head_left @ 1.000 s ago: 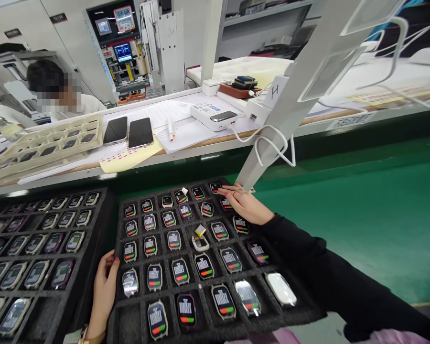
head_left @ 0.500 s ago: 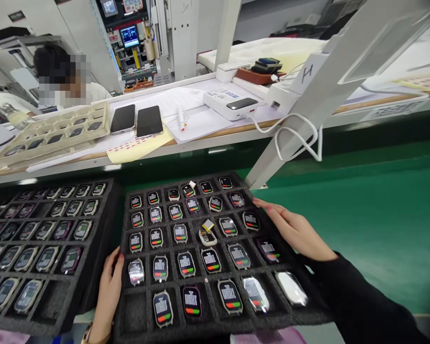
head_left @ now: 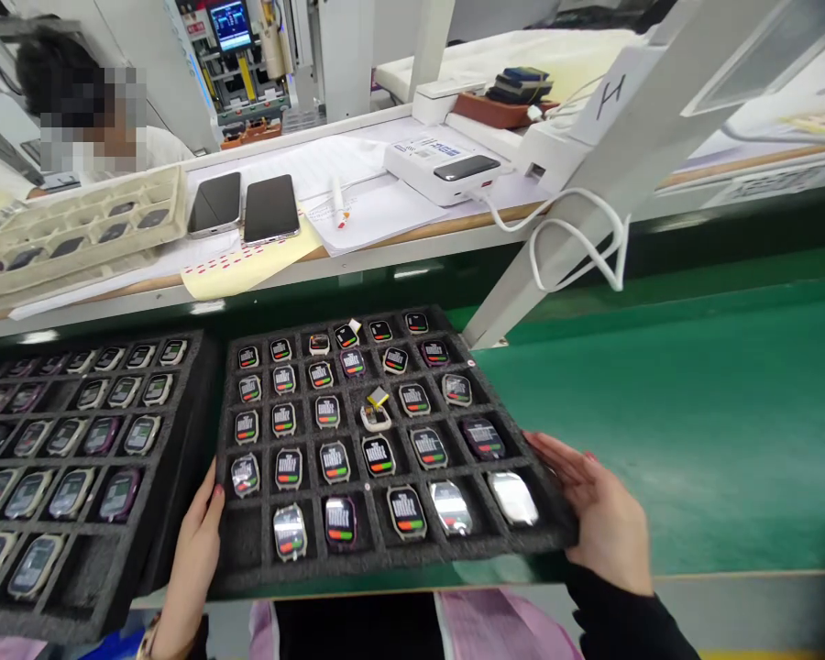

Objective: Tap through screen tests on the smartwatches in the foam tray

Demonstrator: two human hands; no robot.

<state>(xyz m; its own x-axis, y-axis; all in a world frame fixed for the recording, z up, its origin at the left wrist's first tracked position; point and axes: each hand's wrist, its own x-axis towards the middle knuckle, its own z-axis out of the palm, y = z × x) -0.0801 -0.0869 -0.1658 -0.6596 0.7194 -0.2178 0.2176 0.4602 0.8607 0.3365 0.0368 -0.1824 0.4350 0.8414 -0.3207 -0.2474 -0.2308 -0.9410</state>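
A black foam tray (head_left: 391, 564) lies in front of me, its compartments holding several lit smartwatches (head_left: 378, 455) with red and green marks on their screens. My left hand (head_left: 196, 541) holds its left side, thumb and fingers along the edge. My right hand (head_left: 609, 518) grips the right side by the near corner, with its fingertips partly hidden by the tray. One compartment holds an opened watch case (head_left: 375, 419) with a small silver-and-yellow battery (head_left: 379, 397) above it. The near left compartment has no watch. The watch (head_left: 513, 498) at the near right shows a white, glaring face.
Another black foam tray (head_left: 127, 587) of watches stands close on the left. Beyond, a bench carries two phones (head_left: 272, 209), papers, a marker (head_left: 338, 203), a white box (head_left: 440, 170) and a pale tray (head_left: 75, 225). A slanted white post (head_left: 564, 197) with a looped cable rises behind. A person sits across the bench.
My right hand has shifted from the far part of the tray's right side to its near corner. The tray sits higher in view, showing pink and black cloth below. My left hand stays at the left side.
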